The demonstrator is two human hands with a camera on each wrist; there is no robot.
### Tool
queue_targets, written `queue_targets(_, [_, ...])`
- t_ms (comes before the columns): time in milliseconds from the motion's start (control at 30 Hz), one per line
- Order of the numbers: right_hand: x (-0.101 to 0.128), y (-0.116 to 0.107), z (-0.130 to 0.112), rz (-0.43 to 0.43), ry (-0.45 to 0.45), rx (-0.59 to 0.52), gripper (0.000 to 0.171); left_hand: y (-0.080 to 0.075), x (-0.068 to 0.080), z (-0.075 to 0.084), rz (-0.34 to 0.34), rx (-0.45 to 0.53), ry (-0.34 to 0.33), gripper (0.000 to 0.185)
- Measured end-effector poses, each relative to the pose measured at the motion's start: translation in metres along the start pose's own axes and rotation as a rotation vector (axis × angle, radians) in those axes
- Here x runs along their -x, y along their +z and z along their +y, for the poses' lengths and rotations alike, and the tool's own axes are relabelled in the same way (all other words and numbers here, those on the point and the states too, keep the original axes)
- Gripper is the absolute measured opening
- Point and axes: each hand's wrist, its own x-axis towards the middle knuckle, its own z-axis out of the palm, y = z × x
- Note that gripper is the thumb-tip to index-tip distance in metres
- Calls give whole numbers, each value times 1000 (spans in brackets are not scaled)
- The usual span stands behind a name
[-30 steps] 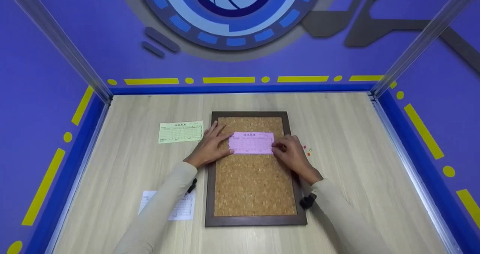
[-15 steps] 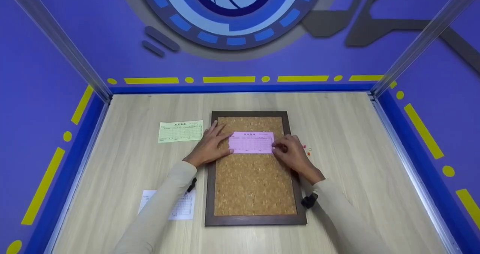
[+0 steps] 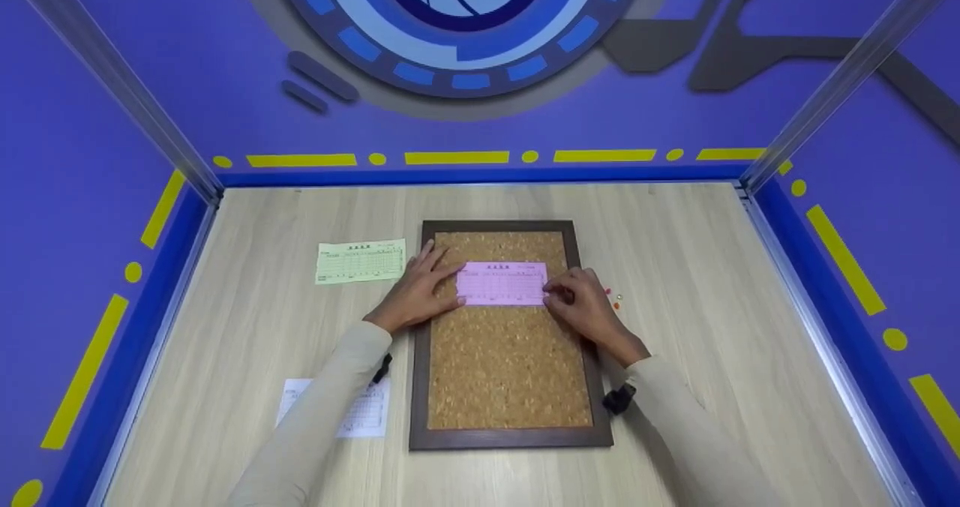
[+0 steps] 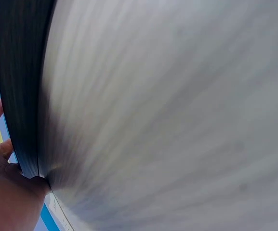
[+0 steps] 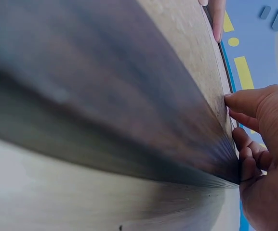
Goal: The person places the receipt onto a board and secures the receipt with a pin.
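A pink printed slip (image 3: 501, 283) lies flat across the upper part of a cork board (image 3: 510, 372) with a dark frame. My left hand (image 3: 414, 289) rests over the board's left side, fingers spread, its forefinger and thumb at the slip's left edge. At the slip's right edge, my right hand (image 3: 585, 304) has thumb and forefinger pinched together, other fingers curled. I cannot tell if a small piece sits between those fingertips. In the right wrist view the right thumb (image 5: 247, 102) meets the board's surface. In the left wrist view the left hand (image 4: 13, 197) lies against the dark frame (image 4: 23, 86).
Several tiny coloured pieces (image 3: 617, 306) lie on the table just right of the right hand. A green slip (image 3: 360, 261) lies left of the board, and a white slip (image 3: 365, 415) is partly under the left forearm. Blue-purple walls (image 3: 480, 136) enclose the wooden table (image 3: 735, 282).
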Motion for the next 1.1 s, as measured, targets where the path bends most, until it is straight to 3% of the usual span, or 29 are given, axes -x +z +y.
queue_targets(600, [3,0,3,10,8,-31,15,2,-2,-1,4,5,-3,74])
queue_targets(1100, [15,-11,2,51,16,-119,19,2,-2,-1,5,9,-1,74])
